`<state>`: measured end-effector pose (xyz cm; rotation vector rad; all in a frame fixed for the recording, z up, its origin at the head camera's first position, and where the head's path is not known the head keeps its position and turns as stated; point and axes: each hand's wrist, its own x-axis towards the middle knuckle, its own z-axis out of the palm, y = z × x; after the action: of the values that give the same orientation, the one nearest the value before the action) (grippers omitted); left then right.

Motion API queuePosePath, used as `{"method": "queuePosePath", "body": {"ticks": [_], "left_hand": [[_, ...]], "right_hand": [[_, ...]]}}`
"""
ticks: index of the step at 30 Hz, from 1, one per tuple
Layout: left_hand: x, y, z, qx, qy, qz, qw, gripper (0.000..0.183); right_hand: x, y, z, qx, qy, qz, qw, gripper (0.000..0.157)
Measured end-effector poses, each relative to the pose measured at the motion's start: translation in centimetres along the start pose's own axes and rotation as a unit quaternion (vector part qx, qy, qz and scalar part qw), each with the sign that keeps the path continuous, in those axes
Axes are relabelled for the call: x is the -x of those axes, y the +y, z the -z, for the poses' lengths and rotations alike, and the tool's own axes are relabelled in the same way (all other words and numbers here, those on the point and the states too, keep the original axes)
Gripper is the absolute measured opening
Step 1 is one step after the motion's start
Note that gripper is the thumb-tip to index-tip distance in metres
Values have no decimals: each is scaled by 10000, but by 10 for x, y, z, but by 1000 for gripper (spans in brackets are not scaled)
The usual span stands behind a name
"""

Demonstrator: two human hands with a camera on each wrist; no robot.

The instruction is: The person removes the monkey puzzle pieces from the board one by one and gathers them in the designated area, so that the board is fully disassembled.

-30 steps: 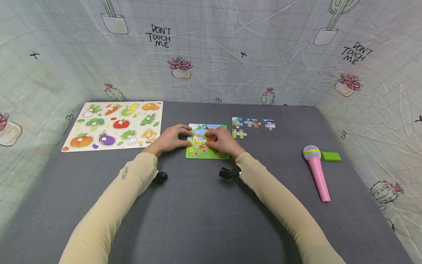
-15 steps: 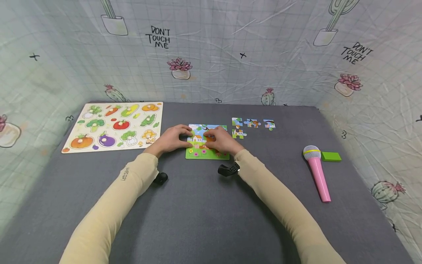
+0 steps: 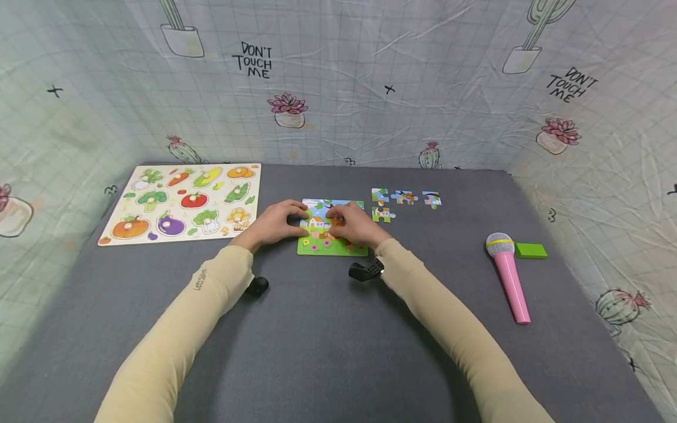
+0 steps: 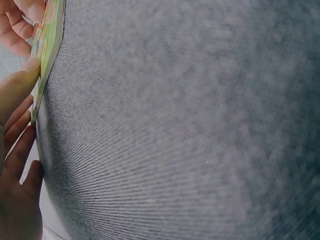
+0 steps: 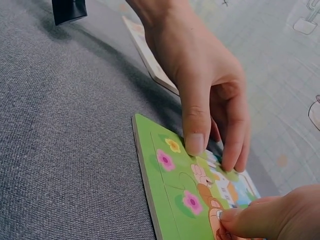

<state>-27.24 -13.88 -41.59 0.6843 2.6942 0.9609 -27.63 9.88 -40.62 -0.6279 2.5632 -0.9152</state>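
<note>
A jigsaw puzzle board (image 3: 332, 251) with a green lower border, flowers, a house and a brown animal figure lies flat on the table. My left hand (image 3: 274, 222) rests at its left side, with the straight thumb (image 5: 195, 120) and fingertips spread apart along the edge. Over the board's middle right my right hand (image 3: 357, 225) curls its thumb and index finger about a puzzle piece, mostly hidden by the hand. The right thumb (image 5: 240, 220) lies on the brown figure in the right wrist view. Several loose puzzle pieces (image 3: 405, 197) lie right of the board at the back.
A vegetable peg board (image 3: 222, 202) lies at the back left. On the right are a pink toy microphone (image 3: 510, 279) and a green block (image 3: 531, 251). A printed cloth wall (image 3: 338, 117) rises behind and beside the dark grey table (image 3: 312, 352).
Both hands stay on the board. My right hand and wrist have shifted very slightly left; the board and the loose pieces keep their places.
</note>
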Motion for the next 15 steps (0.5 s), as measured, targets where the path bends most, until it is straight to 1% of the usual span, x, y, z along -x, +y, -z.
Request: {"method": "queuePosePath", "body": {"ticks": [5,9,15], "left_hand": [[0,-1,0,-10,4,-18,10000,45],[0,-2,1,25,15,-45,10000,45],[0,-2,2,0,31,-77,10000,44]], "right_hand": [[0,0,1,-163,-65,-100,9998,35],[-1,1,1,-221,-92,-78,9997,34],[0,0,-1,-295,78,-50,9995,33]]}}
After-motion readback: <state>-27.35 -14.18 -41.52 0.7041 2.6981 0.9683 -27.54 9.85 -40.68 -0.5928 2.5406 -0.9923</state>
